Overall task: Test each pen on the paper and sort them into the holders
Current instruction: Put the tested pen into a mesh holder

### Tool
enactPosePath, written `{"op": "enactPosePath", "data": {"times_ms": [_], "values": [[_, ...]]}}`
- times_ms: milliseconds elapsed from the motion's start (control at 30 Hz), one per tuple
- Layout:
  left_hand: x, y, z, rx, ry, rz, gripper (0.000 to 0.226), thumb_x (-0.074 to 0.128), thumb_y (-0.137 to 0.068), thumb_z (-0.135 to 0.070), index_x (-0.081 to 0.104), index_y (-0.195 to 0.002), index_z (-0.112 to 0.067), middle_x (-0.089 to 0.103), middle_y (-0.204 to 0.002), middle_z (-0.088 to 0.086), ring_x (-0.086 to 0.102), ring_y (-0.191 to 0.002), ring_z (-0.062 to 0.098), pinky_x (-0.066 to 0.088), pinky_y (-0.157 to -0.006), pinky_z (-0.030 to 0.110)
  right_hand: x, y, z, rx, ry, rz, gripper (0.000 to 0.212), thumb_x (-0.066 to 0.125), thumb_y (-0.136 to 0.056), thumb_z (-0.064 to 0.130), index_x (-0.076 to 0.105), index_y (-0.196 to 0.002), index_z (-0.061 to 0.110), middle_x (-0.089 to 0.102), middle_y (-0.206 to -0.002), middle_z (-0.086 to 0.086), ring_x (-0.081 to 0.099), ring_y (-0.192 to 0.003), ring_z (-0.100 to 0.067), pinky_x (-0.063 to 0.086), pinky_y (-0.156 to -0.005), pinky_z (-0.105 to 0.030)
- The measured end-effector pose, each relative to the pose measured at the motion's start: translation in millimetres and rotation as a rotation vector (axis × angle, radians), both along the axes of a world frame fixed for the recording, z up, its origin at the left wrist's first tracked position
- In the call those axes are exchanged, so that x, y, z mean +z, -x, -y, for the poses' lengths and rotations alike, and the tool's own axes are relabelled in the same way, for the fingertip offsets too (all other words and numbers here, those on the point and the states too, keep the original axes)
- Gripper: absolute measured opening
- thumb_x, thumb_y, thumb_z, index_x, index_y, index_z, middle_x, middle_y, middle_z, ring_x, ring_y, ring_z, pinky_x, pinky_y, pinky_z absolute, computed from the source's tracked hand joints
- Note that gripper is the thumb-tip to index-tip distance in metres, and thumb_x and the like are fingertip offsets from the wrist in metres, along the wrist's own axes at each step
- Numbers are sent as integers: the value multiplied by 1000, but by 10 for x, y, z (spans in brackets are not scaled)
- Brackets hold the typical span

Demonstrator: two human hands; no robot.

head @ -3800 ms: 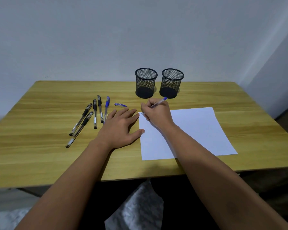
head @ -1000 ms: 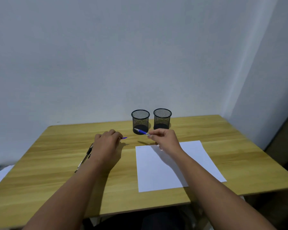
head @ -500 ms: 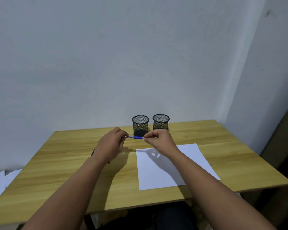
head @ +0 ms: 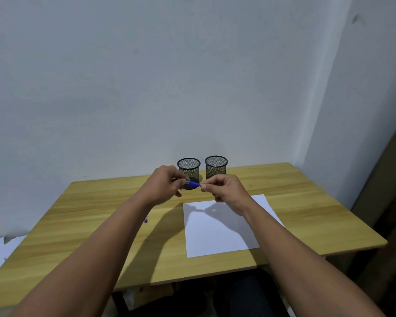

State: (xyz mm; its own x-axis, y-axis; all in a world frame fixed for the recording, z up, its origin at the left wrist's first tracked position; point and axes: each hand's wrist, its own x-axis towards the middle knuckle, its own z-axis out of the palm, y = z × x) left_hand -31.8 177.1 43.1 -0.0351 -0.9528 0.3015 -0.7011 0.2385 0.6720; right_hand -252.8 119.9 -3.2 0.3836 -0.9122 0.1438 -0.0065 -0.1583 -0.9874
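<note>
Holding the blue pen [head: 193, 184] level above the wooden table [head: 96, 216], I pinch one end in my left hand [head: 164, 187] and the other in my right hand [head: 224, 191], fingers curled round it. It hangs in front of the left mesh holder [head: 188, 167]; the right mesh holder [head: 216, 166] stands just beside that. The white paper [head: 217, 232] lies under my right wrist. Another pen's blue tip [head: 146, 220] peeks out beside my left forearm.

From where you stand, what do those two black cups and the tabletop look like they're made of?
The two holders look like black wire mesh, probably metal: you can see through their walls, and each has a solid rim. The table shows light wood grain with a smooth matte face; whether solid wood or laminate, I cannot tell.
</note>
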Motion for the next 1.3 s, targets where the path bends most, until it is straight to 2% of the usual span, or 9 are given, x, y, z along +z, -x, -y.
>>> {"op": "enactPosePath", "data": {"times_ms": [100, 200, 267, 333, 400, 533, 767, 967, 1300], "values": [[114, 168, 80, -42, 41, -102, 14, 66, -96, -5, 79, -101, -9, 67, -91, 5, 74, -79, 27, 64, -71, 44, 109, 137, 90, 6, 48, -56, 15, 83, -89, 3, 81, -88, 17, 65, -77, -8, 48, -56, -10, 40, -54, -21], [250, 362, 199, -42, 119, -229, 18, 72, -93, -13, 77, -111, -15, 74, -92, 1, 75, -85, 20, 64, -79, 37, 227, 217, 254, 21, 226, -310, 18, 83, -86, 11, 81, -80, 27, 76, -83, -8, 64, -70, -14, 55, -75, -36], [302, 469, 325, -86, 147, -310, 30, 72, -94, -18, 71, -124, -21, 76, -98, 1, 75, -92, 18, 62, -84, 38, 305, 270, 397, -6, 255, -381, 10, 80, -90, 13, 84, -85, 21, 82, -85, -5, 75, -81, -19, 59, -88, -40], [296, 536, 479, -102, 155, -332, 40, 70, -96, -22, 63, -135, -25, 74, -111, -4, 73, -100, 13, 61, -88, 37, 396, 350, 541, -76, 271, -424, 10, 77, -95, 18, 84, -90, 13, 79, -78, 1, 73, -79, -20, 55, -83, -36], [242, 571, 630, -69, 161, -290, 46, 66, -97, -30, 55, -142, -30, 69, -124, -7, 68, -110, 7, 58, -92, 30, 473, 428, 688, -141, 351, -531, 23, 74, -100, 32, 82, -87, 14, 65, -75, 3, 58, -70, -16, 44, -73, -34], [27, 569, 993, 52, 172, -123, 49, 65, -96, -38, 55, -143, -28, 63, -133, -4, 59, -118, 8, 51, -98, 33, 561, 509, 1010, -268, 442, -660, 35, 60, -106, 50, 82, -101, 23, 60, -101, -8, 62, -90, -22, 49, -83, -39], [-352, 605, 1707, 176, 85, 416, 83, 64, -80, -68, 43, -150, -30, 53, -147, -3, 51, -132, 24, 43, -104, 51, 415, 257, 1685, -365, 418, -324, 26, 73, -100, 35, 82, -91, 12, 70, -76, -9, 59, -75, -21, 48, -73, -38], [-555, 608, 2062, 242, 13, 658, 82, 43, -59, -98, 58, -101, -30, 71, -99, -5, 60, -116, 23, 29, -111, 61, 125, -46, 2040, -391, 403, -370, 62, 62, -105, 46, 44, -56, 12, 37, -51, 2, 40, -59, -19, 34, -61, -39], [-597, 634, 2145, 271, 42, 699, 88, 41, -57, -100, 65, -101, -28, 73, -89, -4, 65, -109, 22, 12, -118, 66, -165, -204, 2191, -496, 507, -302, 37, 62, -104, 48, 76, -85, 20, 58, -66, 7, 54, -65, -15, 46, -70, -41]]}}
